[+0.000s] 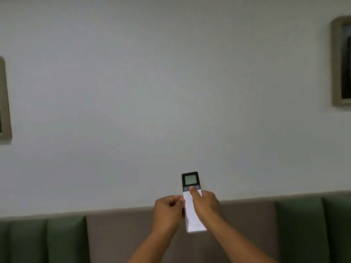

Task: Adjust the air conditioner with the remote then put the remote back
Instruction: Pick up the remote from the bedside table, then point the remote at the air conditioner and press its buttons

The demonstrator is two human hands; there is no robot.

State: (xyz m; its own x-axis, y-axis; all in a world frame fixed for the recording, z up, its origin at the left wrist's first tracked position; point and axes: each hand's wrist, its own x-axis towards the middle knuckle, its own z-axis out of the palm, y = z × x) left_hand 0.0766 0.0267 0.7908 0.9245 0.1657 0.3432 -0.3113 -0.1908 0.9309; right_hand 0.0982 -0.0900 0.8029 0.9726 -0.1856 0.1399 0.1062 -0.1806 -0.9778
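A slim white remote with a black top and a small grey screen is held upright in front of a pale wall, low in the head view. My left hand grips its left edge with curled fingers. My right hand wraps its right side, with the thumb resting on the dark button strip just below the screen. No air conditioner is in view.
A padded green and brown-grey headboard or seat back runs along the bottom. Two framed pictures hang on the wall, one at the left edge and one at the upper right.
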